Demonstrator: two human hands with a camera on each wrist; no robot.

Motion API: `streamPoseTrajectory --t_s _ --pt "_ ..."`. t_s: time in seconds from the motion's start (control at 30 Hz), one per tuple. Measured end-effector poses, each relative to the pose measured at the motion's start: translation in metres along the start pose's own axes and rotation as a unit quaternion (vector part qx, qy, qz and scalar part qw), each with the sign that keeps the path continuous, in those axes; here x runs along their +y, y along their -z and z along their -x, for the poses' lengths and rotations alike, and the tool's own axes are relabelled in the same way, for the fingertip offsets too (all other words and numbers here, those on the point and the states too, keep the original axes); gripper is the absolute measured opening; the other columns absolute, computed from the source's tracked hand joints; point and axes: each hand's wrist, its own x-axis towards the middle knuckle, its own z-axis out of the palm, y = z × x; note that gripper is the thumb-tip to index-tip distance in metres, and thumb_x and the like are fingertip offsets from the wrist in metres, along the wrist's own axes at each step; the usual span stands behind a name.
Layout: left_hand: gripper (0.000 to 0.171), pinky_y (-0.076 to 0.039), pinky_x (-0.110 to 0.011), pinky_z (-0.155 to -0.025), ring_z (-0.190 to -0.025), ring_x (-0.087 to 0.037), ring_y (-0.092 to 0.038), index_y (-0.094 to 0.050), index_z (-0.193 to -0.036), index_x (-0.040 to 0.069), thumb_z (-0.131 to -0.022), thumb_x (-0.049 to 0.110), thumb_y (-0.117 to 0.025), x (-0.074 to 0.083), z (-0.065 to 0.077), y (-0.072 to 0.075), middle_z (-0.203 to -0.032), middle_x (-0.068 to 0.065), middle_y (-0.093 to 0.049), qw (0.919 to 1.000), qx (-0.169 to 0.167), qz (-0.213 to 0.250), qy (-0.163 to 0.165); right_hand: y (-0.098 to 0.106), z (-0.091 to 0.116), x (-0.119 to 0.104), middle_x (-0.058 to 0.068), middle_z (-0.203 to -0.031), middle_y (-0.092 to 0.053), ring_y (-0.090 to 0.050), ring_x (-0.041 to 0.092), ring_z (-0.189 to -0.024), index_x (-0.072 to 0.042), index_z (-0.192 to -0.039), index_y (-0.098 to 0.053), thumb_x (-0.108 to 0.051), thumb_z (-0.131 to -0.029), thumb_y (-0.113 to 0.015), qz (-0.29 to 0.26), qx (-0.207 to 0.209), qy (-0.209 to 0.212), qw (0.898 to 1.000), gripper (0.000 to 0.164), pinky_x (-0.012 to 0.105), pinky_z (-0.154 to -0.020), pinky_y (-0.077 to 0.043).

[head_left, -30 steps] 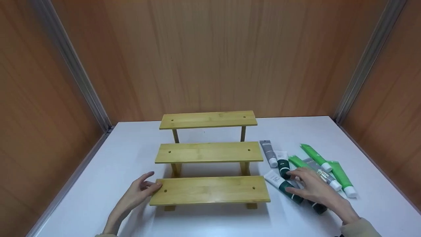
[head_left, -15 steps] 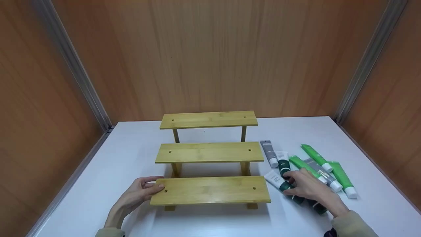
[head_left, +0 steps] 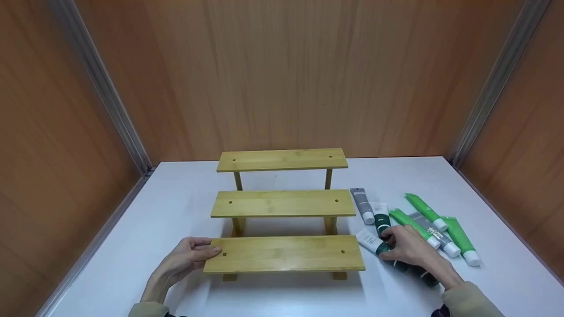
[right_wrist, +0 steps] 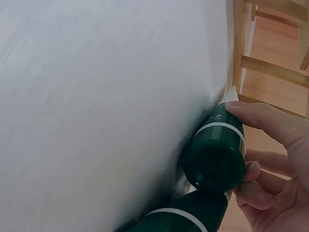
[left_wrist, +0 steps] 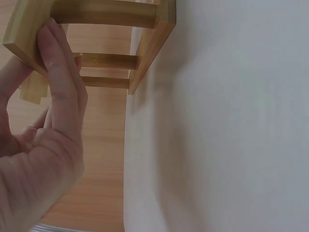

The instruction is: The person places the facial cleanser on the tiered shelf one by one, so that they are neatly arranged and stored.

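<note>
A three-tier wooden display stand (head_left: 286,254) stands on the white table. At the left end of its lowest board, my left hand (head_left: 183,259) pinches the edge, thumb on top; in the left wrist view, fingers (left_wrist: 63,77) lie against the underside. My right hand (head_left: 412,248) holds a white and dark green squeeze tube (head_left: 369,241), thumb on one side and fingers on the other. In the right wrist view that tube (right_wrist: 215,159) lies with its green cap toward the camera, resting against another dark green tube (right_wrist: 193,208). The right hand hides part of the pile in the head view.
Around the right hand lie another white and green tube (head_left: 381,215), a grey tube (head_left: 362,205) beside the stand, a second grey tube (head_left: 436,233) and several bright green tubes (head_left: 460,237). Wooden panels (head_left: 282,79) wall the table (head_left: 105,259) at back and sides.
My right hand has moved slightly left and down, and its fingers have closed on the white and green tube. The left hand has gone from touching the board's end to pinching it.
</note>
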Motion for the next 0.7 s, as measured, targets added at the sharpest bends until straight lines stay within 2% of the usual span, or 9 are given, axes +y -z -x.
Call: streamPoseTrajectory --t_s 0.13,0.23,0.5,0.7 --pt "0.062 -0.062 -0.025 -0.083 -0.095 -0.012 -0.075 -0.044 -0.137 -0.018 -0.095 0.020 -0.070 0.000 -0.001 0.001 -0.104 -0.004 -0.077 1.0000 -0.002 0.003 0.002 0.002 -0.001 -0.001 0.017 -0.096 -0.074 -0.069 0.025 -0.089 0.005 -0.114 -0.070 -0.019 -0.071 -0.089 -0.014 0.008 -0.017 1.000 0.053 0.044 -0.078 -0.059" --pt "0.057 -0.062 -0.025 -0.082 -0.094 -0.013 -0.075 -0.048 -0.135 -0.015 -0.095 0.019 -0.070 0.000 -0.001 0.001 -0.103 -0.004 -0.077 1.0000 -0.002 0.009 0.004 0.006 -0.001 -0.002 0.016 -0.098 -0.074 -0.068 0.025 -0.090 0.004 -0.115 -0.070 -0.019 -0.072 -0.088 -0.032 0.016 -0.030 0.999 0.052 0.043 -0.077 -0.058" --pt "0.040 -0.062 -0.023 -0.082 -0.093 -0.011 -0.074 -0.059 -0.126 -0.008 -0.097 0.018 -0.068 0.000 0.000 0.002 -0.101 -0.001 -0.077 0.9998 -0.019 0.011 -0.002 0.016 -0.002 -0.003 0.017 -0.102 -0.071 -0.063 0.020 -0.088 0.009 -0.124 -0.064 -0.021 -0.075 -0.087 -0.098 0.027 -0.031 0.994 0.062 0.024 -0.065 -0.050" --pt "0.034 -0.062 -0.023 -0.081 -0.092 -0.011 -0.074 -0.064 -0.121 -0.005 -0.097 0.019 -0.068 0.000 -0.001 0.002 -0.099 0.000 -0.077 0.9998 -0.019 0.005 -0.001 0.021 -0.005 -0.005 0.018 -0.107 -0.068 -0.057 0.018 -0.086 0.010 -0.129 -0.061 -0.020 -0.078 -0.086 -0.139 0.030 -0.037 0.989 0.064 0.020 -0.060 -0.045"
